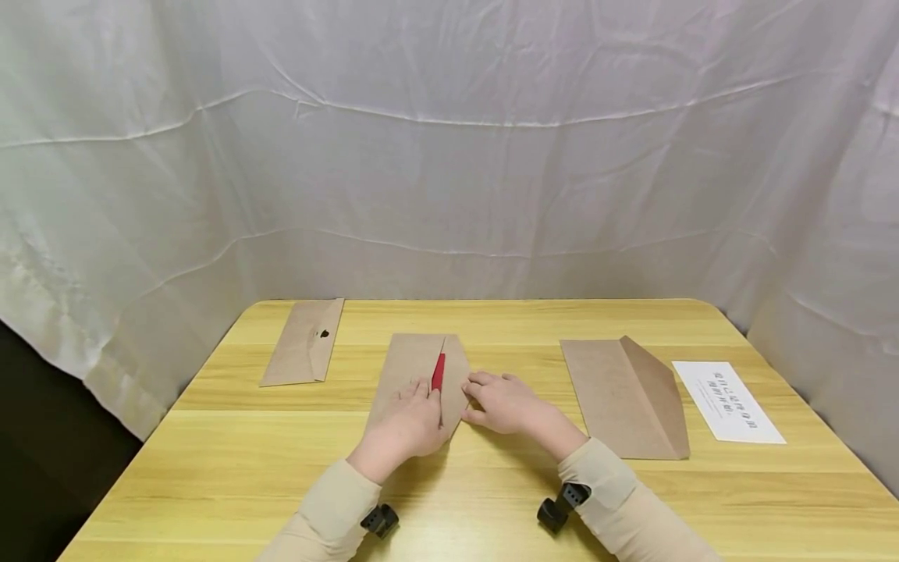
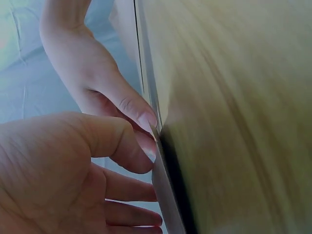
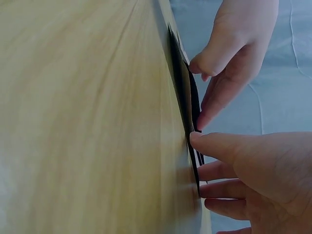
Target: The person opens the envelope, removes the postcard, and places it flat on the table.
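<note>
The left hand (image 1: 414, 419) lies over the middle envelope (image 1: 406, 361), fingers straight and loosely together, not clamped on it. The right hand (image 1: 504, 402) touches the pointed edge of that envelope's flap (image 1: 458, 365), its fingers extended and the thumb apart from them. Between the hands, the envelope rests on the table (image 1: 232, 468), flap to the right, and a red strip (image 1: 438, 371) (partly hidden by the left fingers) shows at the slit beside the flap. Farther left lies an envelope with a black seal (image 1: 325, 334); to the right, an open envelope (image 1: 605, 390), then a white printed card (image 1: 727, 401).
</note>
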`<control>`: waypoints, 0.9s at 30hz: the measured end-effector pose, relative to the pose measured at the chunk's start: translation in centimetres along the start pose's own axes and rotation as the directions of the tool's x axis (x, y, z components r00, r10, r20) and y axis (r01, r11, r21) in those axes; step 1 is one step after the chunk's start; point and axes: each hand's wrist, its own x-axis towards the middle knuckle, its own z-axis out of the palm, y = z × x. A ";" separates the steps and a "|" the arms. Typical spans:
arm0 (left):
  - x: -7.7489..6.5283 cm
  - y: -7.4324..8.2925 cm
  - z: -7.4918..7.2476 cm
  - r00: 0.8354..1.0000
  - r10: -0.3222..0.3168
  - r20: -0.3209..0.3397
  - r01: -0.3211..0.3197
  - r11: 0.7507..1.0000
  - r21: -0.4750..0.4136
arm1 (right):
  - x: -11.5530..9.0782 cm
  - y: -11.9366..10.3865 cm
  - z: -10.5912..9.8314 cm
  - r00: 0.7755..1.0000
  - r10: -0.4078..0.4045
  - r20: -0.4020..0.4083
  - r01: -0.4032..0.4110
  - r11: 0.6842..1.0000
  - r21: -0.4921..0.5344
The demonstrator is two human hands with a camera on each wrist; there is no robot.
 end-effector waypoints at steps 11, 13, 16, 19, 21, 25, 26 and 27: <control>-0.7 -0.7 -0.4 0.994 0.024 -0.108 -0.023 1.000 0.011 | -0.1 0.0 -0.2 1.000 -0.004 -0.001 0.004 1.000 0.016; -0.7 -1.0 -0.2 0.991 0.036 -0.132 -0.038 0.999 -0.009 | -0.2 -0.1 -0.3 1.000 -0.005 -0.004 0.005 1.000 0.019; -0.6 -1.4 0.2 0.986 0.054 -0.160 -0.061 0.998 -0.036 | -0.2 0.0 -0.3 1.000 -0.008 -0.005 0.008 1.000 0.014; -0.4 -1.7 0.6 0.983 0.061 -0.171 -0.073 0.995 -0.067 | -0.1 0.1 -0.2 1.000 -0.013 -0.005 0.013 1.000 0.009; -0.4 -1.9 0.7 0.984 0.059 -0.168 -0.077 0.992 -0.099 | -0.1 0.1 -0.2 1.000 -0.017 -0.006 0.018 1.000 0.011; -0.5 -2.2 0.6 0.983 0.066 -0.172 -0.090 0.987 -0.136 | -0.2 0.2 -0.2 1.000 -0.025 -0.010 0.025 0.999 0.026; -0.5 -2.2 0.6 0.982 0.069 -0.176 -0.094 0.986 -0.140 | -0.2 0.2 -0.2 1.000 -0.027 -0.013 0.028 0.999 0.028; -0.5 -2.3 0.5 0.981 0.074 -0.180 -0.100 0.985 -0.141 | -0.2 0.2 -0.2 0.999 -0.029 -0.014 0.030 0.999 0.029</control>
